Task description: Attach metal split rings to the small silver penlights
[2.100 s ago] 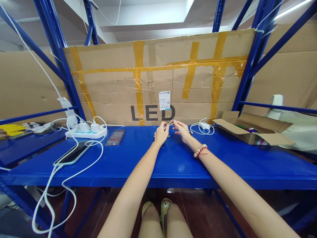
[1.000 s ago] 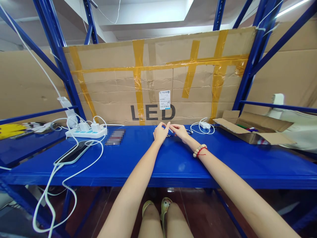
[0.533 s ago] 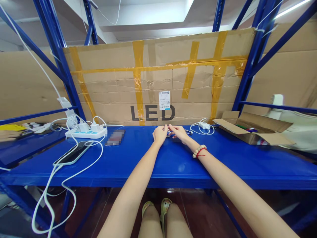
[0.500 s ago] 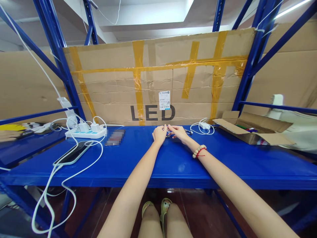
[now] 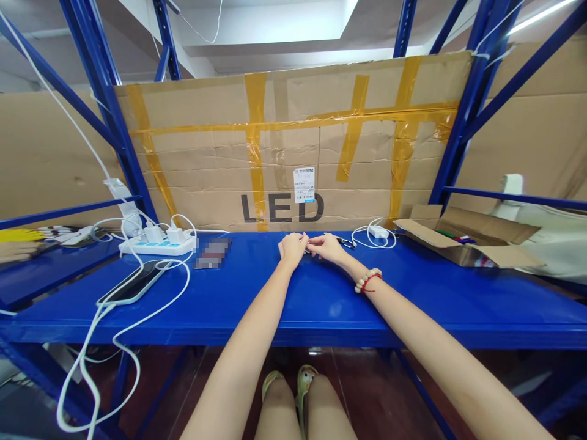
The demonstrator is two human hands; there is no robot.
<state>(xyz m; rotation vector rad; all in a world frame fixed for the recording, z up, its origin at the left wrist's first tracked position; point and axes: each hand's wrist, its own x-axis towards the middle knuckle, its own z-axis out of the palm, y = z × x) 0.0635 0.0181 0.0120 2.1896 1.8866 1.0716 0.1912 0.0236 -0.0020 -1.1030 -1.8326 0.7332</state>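
My left hand (image 5: 292,249) is closed at the far middle of the blue table (image 5: 321,305), its fingertips in a pinch. Against them press the thumb and fingers of my right hand (image 5: 326,247), also closed. Whatever lies between the fingertips is too small and covered to name. Just past my right hand a thin dark, wiry object (image 5: 347,242) shows on the tabletop; most of it is hidden behind the hand. A bead bracelet (image 5: 368,280) with a red string circles my right wrist.
To the left are a power strip (image 5: 158,245) with white plugs, a phone (image 5: 132,282) under looping white cables and a blurred flat item (image 5: 213,253). To the right sit a white charger (image 5: 378,232) and an open cardboard box (image 5: 468,235). A large cardboard sheet (image 5: 211,171) stands behind.
Both hands have shifted slightly left and drawn closer together. My right hand's fingers, more spread before, now meet the left fingertips.
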